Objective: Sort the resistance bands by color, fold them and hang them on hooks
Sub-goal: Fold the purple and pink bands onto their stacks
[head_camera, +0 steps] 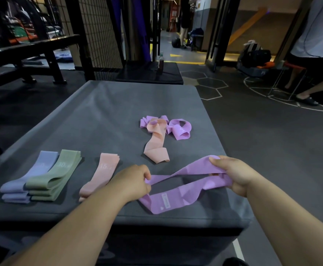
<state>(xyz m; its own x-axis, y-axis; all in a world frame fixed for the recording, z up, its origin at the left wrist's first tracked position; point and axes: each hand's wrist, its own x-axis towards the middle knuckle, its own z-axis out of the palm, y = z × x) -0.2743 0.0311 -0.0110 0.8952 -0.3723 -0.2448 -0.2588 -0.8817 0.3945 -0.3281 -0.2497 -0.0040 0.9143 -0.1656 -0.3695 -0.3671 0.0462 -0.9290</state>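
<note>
Purple band (178, 196) drapes onto grey padded box (107, 116) on dark gym floor (272, 141).

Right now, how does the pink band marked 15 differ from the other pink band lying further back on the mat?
The folded pink band lies flat in neat layers; the loose pink band is unfolded, creased and curled. The folded pink band lies apart from other colours, while the loose pink band's far end rests on the tangled purple bands. Both are peach pink and lie on the grey mat.

A twisted purple band (176, 202) spans the front; folded bands (51, 177) lie left.
</note>
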